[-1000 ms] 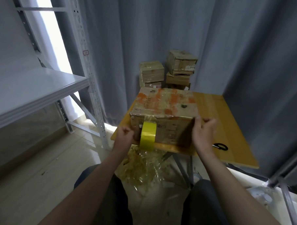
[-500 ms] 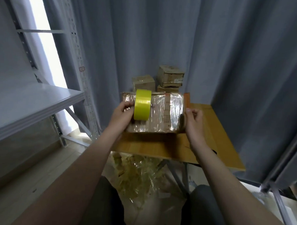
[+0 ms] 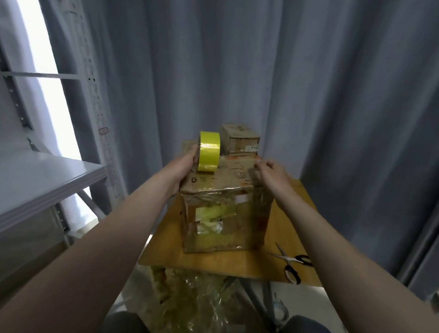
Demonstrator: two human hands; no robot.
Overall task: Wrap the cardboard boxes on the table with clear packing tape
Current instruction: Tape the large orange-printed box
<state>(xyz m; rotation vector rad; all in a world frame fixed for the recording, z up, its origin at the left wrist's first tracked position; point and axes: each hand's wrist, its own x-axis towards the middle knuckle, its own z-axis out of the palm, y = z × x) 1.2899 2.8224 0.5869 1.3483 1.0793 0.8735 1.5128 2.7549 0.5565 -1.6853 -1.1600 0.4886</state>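
Two bare arms reach forward over a wooden desk (image 3: pixel 209 262). At the left stands a grey metal shelf (image 3: pixel 44 176), with a bright window strip behind its posts. The left grip (image 3: pixel 181 169) holds a yellow tape roll (image 3: pixel 209 150), its fingers curled round the roll's left side. The roll stands on edge on the top of the box (image 3: pixel 226 212), at its far left corner.

The box sits upright in the middle of the desk. It is worn cardboard, its near face glossy with clear film and patched with pale green strips. Printed marks show on its top.

Behind it, at the desk's far edge, is a smaller far box (image 3: pixel 239 139), and another lies partly hidden behind the roll. The right grip (image 3: pixel 268 176) rests at the top right edge of the box, its fingers curled over that edge and pressing on it; whether they also pinch a tape end cannot be told.

To the near right, black-handled scissors (image 3: pixel 292 264) lie on the desk, apart from the box. Crumpled clear film (image 3: pixel 195 303) lies on the floor under the desk. A grey curtain (image 3: pixel 317 82) hangs behind it all.
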